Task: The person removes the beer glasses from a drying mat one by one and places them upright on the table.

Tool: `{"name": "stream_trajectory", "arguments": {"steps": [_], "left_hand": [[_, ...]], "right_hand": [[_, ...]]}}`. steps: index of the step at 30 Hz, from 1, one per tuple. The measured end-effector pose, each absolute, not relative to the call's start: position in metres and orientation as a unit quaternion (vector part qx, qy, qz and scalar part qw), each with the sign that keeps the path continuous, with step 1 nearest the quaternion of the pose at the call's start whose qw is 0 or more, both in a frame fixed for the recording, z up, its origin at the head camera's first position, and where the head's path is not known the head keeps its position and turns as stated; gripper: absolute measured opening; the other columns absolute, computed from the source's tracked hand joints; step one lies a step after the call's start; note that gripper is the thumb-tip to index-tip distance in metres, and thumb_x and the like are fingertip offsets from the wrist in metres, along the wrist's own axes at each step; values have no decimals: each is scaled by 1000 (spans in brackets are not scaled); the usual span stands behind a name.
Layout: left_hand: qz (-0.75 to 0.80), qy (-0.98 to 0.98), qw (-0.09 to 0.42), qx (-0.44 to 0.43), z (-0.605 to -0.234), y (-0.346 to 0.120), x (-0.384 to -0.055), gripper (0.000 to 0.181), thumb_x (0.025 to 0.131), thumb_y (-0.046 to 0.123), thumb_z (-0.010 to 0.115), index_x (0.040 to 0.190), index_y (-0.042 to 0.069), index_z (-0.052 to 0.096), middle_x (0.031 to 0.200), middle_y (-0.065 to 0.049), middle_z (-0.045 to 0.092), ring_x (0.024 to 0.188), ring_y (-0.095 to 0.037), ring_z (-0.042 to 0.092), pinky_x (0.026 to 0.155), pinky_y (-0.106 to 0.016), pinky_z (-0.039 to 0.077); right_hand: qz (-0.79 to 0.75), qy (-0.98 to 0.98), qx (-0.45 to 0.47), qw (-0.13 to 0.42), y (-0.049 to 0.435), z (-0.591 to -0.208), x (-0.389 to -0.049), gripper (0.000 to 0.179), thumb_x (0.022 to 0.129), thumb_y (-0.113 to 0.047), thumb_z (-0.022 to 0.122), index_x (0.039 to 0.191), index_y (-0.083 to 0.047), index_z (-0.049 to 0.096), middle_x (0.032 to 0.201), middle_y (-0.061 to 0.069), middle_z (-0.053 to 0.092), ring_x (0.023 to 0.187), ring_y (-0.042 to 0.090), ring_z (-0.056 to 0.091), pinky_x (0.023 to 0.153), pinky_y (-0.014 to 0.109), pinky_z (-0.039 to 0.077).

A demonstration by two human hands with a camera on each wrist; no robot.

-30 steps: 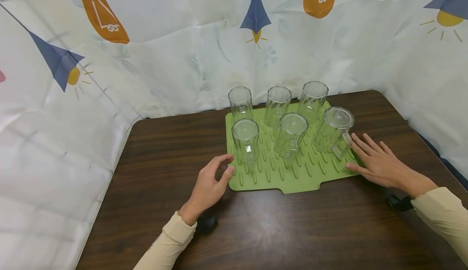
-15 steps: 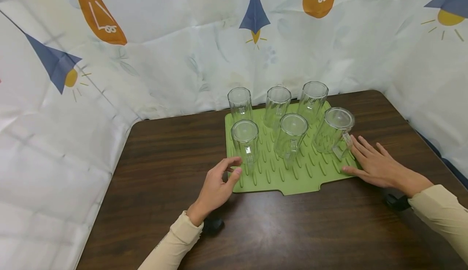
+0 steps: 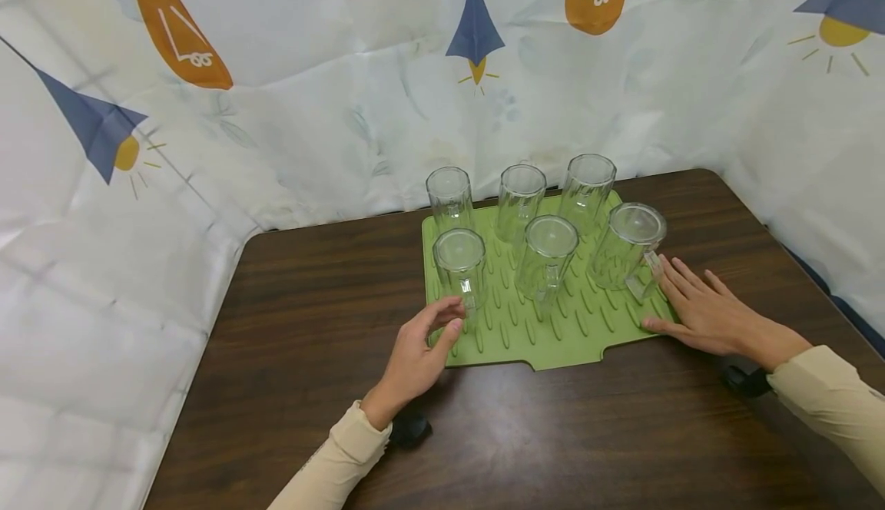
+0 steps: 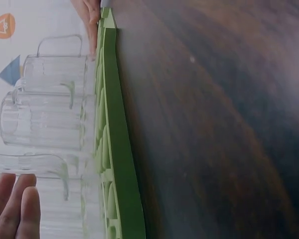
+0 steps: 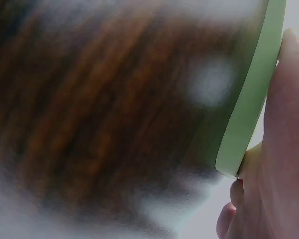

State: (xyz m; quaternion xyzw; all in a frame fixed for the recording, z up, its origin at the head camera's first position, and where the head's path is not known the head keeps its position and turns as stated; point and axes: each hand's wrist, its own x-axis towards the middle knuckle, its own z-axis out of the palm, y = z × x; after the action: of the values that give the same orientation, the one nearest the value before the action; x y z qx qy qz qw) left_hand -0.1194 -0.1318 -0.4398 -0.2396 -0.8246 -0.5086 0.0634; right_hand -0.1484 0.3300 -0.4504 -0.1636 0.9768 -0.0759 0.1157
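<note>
A green ridged drying mat (image 3: 577, 352) carries several clear glass mugs in two rows. In the front row, the left mug (image 3: 459, 253), middle mug (image 3: 550, 237) and right mug (image 3: 625, 249) stand bottom up, handles towards me. My left hand (image 3: 418, 356) hovers over the mat's front left corner, its fingers loosely bent and its fingertips right by the left mug's handle. In the left wrist view, its fingers (image 4: 29, 211) overlap that mug. My right hand (image 3: 715, 314) lies spread over the mat's front right corner, fingertips close to the right mug's handle. Its thumb runs along the mat's edge (image 5: 251, 104).
Three more glass mugs stand behind, the left (image 3: 449, 195), middle (image 3: 520, 199) and right one (image 3: 588, 187), near the back edge. The dark wooden table (image 3: 325, 295) extends to the left and front. A white patterned curtain (image 3: 332, 126) hangs behind and beside it.
My left hand has moved right and slightly inward, over the mat towards the front left mug's handle. The right hand has stayed nearly in place at the mat's corner. The mugs have not moved.
</note>
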Motion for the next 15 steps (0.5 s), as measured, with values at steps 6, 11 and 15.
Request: {"name": "stream_trajectory", "arguments": {"steps": [6, 11, 15], "left_hand": [[-532, -810, 49, -244, -442, -129, -120, 36, 106, 13, 59, 142, 10, 58, 130, -11, 70, 119, -25, 71, 102, -36, 60], [-553, -793, 51, -250, -445, -126, -123, 38, 104, 8, 61, 141, 7, 58, 130, -16, 71, 118, -30, 72, 100, -35, 61], [-566, -786, 51, -243, -447, -121, -126, 38, 101, 6, 65, 139, 5, 59, 128, -19, 72, 116, -32, 72, 100, -34, 61]], "right_hand": [[-72, 977, -168, 112, 331, -452, -148, 105, 99, -64, 55, 164, 4, 8, 171, 30, 7, 160, 48, 8, 120, 78, 14], [-71, 976, -170, 112, 331, -452, -148, 105, 99, -64, 55, 164, 3, 7, 171, 31, 7, 161, 48, 6, 120, 78, 15], [-72, 977, -169, 113, 330, -451, -148, 105, 99, -64, 55, 164, 2, 7, 172, 30, 7, 161, 47, 7, 121, 77, 14]]}}
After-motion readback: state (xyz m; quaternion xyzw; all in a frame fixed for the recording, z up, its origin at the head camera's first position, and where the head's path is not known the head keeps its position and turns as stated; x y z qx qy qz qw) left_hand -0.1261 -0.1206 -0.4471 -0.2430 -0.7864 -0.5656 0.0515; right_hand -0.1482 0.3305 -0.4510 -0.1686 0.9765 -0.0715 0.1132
